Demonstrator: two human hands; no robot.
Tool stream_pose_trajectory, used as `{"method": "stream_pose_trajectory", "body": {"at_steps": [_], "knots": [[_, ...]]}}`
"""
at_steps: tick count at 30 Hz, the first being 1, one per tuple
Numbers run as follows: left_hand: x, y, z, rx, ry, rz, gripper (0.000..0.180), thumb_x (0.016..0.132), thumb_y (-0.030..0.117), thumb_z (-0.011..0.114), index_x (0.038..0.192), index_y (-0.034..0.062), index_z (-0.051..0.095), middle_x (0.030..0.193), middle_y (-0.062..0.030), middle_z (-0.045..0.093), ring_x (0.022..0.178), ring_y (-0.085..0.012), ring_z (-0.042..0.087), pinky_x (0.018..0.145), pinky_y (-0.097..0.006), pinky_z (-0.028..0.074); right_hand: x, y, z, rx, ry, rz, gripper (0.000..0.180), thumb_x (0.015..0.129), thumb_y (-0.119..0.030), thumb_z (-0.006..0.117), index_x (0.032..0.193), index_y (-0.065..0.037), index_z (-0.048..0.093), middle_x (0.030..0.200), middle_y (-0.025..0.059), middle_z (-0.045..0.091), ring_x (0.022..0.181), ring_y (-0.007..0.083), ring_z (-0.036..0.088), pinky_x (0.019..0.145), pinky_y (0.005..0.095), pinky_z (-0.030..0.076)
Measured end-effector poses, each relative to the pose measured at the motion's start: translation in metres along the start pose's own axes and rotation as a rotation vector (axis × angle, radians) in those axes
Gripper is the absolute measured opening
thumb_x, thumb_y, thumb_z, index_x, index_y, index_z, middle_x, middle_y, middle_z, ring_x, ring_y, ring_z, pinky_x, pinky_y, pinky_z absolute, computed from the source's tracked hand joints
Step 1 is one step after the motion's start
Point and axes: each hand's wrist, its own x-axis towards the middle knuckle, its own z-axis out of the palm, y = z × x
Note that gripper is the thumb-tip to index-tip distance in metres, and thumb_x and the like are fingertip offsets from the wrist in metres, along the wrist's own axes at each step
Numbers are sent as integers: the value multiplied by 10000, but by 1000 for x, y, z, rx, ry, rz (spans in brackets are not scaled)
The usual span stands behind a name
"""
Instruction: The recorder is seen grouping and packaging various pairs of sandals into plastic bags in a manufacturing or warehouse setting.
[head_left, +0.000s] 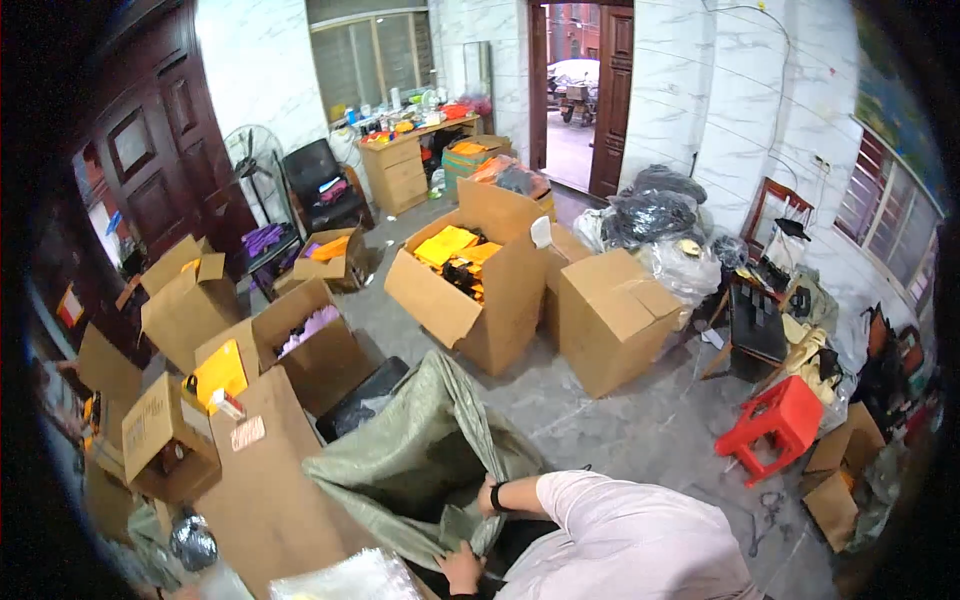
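A large grey-green woven sack (400, 445) stands gaping in front of me, its far rim raised and its inside in shadow. My right hand (488, 497), with a black band at the wrist, is closed on the sack's right edge. Lower down, my left hand (460, 568) grips the near edge, its thumb pointing up along the fabric. Inside the sack I cannot make out any contents. Left of it is a brown cardboard-covered surface (275, 490), with a stack of clear plastic bags (345, 578) at its near end.
An open carton of yellow and black items (510, 300) stands ahead, beside a closed carton (615, 325). A red stool (775, 428) is on the right, plastic-wrapped bundles (655, 220) farther back. Several more cartons (195, 310) crowd the left. A doorway (572, 110) opens at the back.
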Motion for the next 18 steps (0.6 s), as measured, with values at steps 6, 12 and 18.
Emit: {"method": "stream_pose_trajectory", "body": {"at_steps": [6,12,18], "knots": [[-66,26,-23,-8,513,130,498,752,281,648,1196,94,526,1252,-165,475,1226,-301,391,1035,-577,192,-9,-29,-2,148,406,13,366,853,-359,505,1068,-108,660,1105,119,620,1113,385,502,938,677,219],[-134,16,-27,-327,573,-241,415,797,264,604,1181,113,558,1040,-131,551,1022,-292,491,962,-480,312,-129,-140,-111,711,495,-941,424,891,-364,520,1163,-42,561,1075,123,623,990,267,580,928,365,398],[-203,12,-20,-441,773,-726,456,779,248,628,1197,95,531,1185,-189,472,1141,-361,419,978,-533,291,-131,-205,-189,612,670,-1001,529,827,-335,639,1223,-11,504,1141,172,567,1067,267,533,914,345,410]]}}
